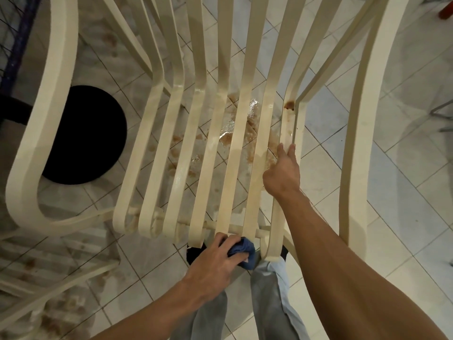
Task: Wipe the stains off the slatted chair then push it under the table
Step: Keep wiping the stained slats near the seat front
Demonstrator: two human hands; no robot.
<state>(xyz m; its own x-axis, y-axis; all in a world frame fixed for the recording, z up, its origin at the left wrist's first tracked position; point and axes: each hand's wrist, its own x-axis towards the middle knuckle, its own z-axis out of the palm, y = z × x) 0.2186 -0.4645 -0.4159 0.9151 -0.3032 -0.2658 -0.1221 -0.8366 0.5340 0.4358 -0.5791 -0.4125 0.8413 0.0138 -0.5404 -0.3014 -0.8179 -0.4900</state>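
Cream slatted chair (239, 148), brown stain (289, 105) on right slat, over wet, brown-spattered white floor tiles (404, 192). Left hand (215, 261) clutching blue cloth (241, 251); right hand (282, 173) gripping outer slat.

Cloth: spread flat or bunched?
Bunched. The blue cloth is wadded in the left hand, whose fingers curl round it at the chair seat's front edge.

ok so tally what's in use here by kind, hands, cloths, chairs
hands: 2, the left hand and the right hand
blue cloth: 1
slatted chair: 1
total: 4
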